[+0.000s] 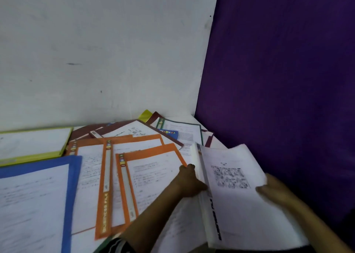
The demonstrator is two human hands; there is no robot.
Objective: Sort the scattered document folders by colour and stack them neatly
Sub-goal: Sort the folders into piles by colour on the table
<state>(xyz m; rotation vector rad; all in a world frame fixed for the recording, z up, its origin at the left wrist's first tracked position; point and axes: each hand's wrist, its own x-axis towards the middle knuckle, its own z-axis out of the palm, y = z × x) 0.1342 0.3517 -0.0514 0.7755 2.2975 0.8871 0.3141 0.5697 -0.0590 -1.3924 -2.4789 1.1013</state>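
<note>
Both of my hands hold a white folder (236, 199) at the lower right, lifted and tilted. My left hand (189, 181) grips its spine edge. My right hand (272, 189) grips its right edge. Several orange folders (151, 155) lie overlapping in the middle of the table. A blue folder (71, 185) lies at the lower left. A yellow-green folder (57, 153) sits at the far left. Maroon folders (107, 130), a green-edged folder (199, 133) and a small blue one (172, 134) are spread near the back wall.
A white wall (96, 51) stands behind the table and a purple wall (278, 70) closes the right side. A yellow corner (145, 115) pokes up at the back. Papers cover most of the table surface.
</note>
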